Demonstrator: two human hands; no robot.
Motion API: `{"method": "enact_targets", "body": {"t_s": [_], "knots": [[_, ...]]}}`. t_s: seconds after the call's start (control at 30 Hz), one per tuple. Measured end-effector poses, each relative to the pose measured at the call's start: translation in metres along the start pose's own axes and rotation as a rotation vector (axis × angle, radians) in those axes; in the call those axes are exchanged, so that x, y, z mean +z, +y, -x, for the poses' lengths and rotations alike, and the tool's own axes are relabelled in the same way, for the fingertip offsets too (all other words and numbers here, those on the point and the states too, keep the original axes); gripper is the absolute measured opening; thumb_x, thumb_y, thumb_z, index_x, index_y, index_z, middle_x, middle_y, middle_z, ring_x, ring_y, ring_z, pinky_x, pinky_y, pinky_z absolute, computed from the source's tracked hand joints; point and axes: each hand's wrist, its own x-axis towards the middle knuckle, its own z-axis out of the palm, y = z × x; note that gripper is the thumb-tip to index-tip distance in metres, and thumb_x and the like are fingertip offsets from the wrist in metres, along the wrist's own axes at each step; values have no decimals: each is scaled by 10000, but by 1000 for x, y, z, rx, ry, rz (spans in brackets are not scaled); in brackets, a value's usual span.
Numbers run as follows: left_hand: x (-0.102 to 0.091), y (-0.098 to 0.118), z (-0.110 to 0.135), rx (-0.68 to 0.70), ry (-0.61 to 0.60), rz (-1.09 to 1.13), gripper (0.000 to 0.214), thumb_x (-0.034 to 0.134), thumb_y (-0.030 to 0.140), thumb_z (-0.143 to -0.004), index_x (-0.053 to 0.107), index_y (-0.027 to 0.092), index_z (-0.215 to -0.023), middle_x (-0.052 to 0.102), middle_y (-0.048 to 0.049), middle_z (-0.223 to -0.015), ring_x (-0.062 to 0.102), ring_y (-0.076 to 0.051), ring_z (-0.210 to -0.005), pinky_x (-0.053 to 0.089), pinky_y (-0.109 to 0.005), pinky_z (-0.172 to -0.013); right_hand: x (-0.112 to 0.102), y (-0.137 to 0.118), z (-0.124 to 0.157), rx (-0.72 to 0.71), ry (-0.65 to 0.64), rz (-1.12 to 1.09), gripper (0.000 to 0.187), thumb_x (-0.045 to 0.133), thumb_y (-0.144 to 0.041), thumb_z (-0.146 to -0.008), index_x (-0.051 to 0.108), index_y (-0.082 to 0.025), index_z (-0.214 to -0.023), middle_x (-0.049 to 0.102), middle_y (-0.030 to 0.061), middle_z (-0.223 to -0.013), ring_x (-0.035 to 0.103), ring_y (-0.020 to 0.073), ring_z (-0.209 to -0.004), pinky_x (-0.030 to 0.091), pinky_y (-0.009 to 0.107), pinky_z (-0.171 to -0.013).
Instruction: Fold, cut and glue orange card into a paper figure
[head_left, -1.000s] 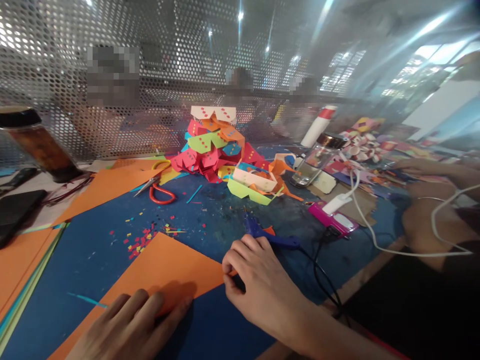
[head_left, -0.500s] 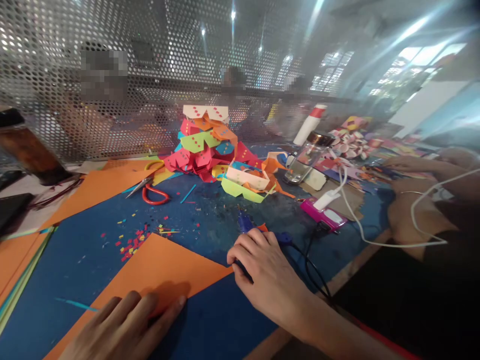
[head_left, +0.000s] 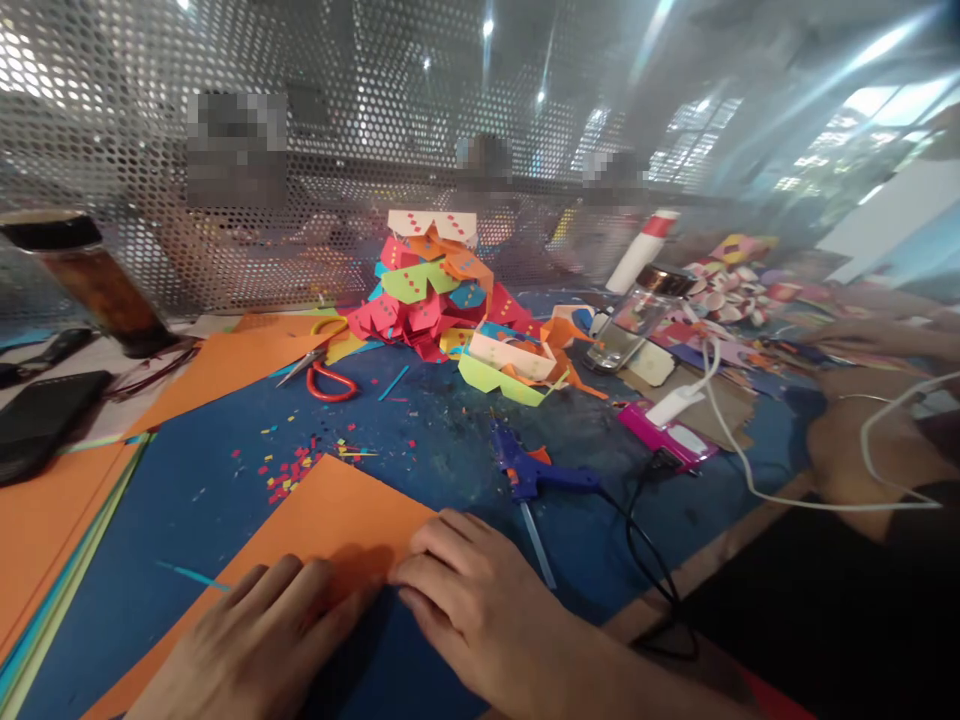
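A sheet of orange paper [head_left: 322,515] lies on the blue tabletop in front of me. My left hand [head_left: 255,630] rests on its near part, fingers bent and pressed to the paper, thumb along the near edge. At the sheet's right corner, my right hand [head_left: 472,600] has its fingers closed on the paper, fingertips close to the left thumb. Just beyond the right hand is a blue glue gun [head_left: 529,465] with a glue stick [head_left: 538,545] sticking out of its back. Tiny coloured paper bits [head_left: 296,470] are scattered past the sheet's far corner.
Red-handled scissors [head_left: 330,382] lie farther back. Behind them rises a pile of folded paper masks [head_left: 427,290]. A glass jar [head_left: 634,325], a magenta power bank [head_left: 667,437] with cables, a phone [head_left: 49,425] and a dark bottle [head_left: 105,290] stand around. Another person's arm [head_left: 847,430] is at right.
My right hand has moved left and nearer, from beside the glue gun onto the paper's right corner, uncovering the glue gun. The view has shifted slightly left; my left hand stays on the paper.
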Motion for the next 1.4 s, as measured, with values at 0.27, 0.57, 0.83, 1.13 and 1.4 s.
{"method": "enact_targets", "body": {"t_s": [0.27,0.57,0.83,1.13,1.4], "knots": [[-2,-1,-3,-227,-4,244,128,486,304,-1004,607,273,-979,679,-3,-904,681,-173,-784,541,-266,-664,15,8,4,-21,12,49,108,562,-145,-975,646,-212,-991,628,11,-962,538,185,-907,445,339,-820],[0,8,-13,-408,-23,240,122,532,257,-951,556,253,-832,617,20,-791,633,-200,-710,482,-354,-647,15,7,6,-88,21,129,155,518,-138,-987,635,-211,-1058,613,28,-972,532,203,-891,416,361,-770],[-5,16,-11,-397,7,134,103,501,223,-942,541,245,-850,612,16,-794,618,-210,-719,448,-364,-667,17,11,6,-104,33,110,158,545,-143,-972,637,-209,-1081,612,37,-984,525,215,-903,419,367,-786],[-13,15,-4,-468,-36,131,129,517,272,-956,542,246,-833,609,20,-783,617,-201,-711,442,-349,-658,16,9,6,-79,29,87,156,530,-123,-971,654,-206,-1017,614,37,-962,527,204,-880,427,354,-771],[-12,12,8,-503,-11,119,146,559,354,-952,554,257,-843,626,16,-803,618,-216,-732,435,-365,-692,15,10,7,-94,37,67,163,540,-127,-969,654,-203,-1056,622,37,-984,527,207,-886,431,359,-784]]}}
